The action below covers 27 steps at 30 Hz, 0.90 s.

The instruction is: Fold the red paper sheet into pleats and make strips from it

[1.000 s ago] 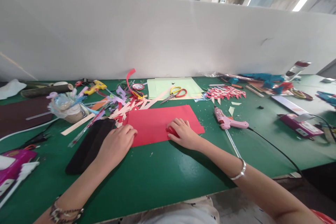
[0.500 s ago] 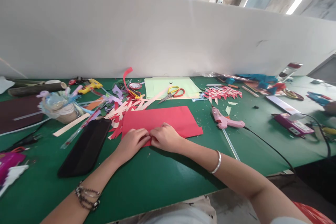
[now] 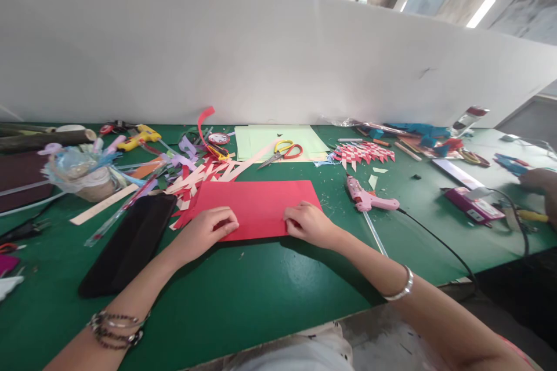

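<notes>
The person is wearing no sleeves, both forearms showing bare down to the hands. The left wrist is carrying a stack of beaded bracelets (image 3: pixel 115 327), dark and pale beads mixed. The right wrist is wearing a single plain silver bangle (image 3: pixel 402 288), smooth and shining.
</notes>
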Motion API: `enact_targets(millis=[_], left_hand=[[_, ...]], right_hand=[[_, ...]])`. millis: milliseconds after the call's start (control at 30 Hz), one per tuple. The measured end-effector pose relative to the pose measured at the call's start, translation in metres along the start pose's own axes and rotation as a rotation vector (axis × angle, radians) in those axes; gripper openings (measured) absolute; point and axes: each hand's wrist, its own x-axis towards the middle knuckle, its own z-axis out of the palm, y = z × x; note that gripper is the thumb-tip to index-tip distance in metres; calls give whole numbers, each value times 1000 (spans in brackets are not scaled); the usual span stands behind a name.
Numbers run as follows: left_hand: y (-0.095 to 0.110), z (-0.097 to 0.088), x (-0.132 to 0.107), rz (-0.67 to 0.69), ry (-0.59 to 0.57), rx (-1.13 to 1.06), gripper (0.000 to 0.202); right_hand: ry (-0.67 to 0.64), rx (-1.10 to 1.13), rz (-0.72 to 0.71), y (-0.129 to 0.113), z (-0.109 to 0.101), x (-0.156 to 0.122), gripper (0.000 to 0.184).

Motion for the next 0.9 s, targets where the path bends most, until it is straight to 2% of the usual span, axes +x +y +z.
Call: enact_targets(millis=[233,467,600,700,767,833,900], left_hand=[[6,-15,-4,-14,24,40,35],[5,-21,-3,14,18,34,36],[-3,-30,-10,-20,57,88,36],[-3,-34,-13,-25,62,133,36],[0,-35,-13,-5,56,152,36],[3,-34,-12,22,54,162,35],[6,-33,-11,40,70,171,34]], right_hand=[[132,-52,15,21,-23,-34,16],[185,-126,-46,22,-37,-42,19],[214,-148,69,36,-41,-46,17],[362,-157,240,39,-50,-46,16],[460,-113,282,30,-56,-42,16],[424,-47,191,16,-60,-35,15],[281,-27,86,1,-60,-27,10]])
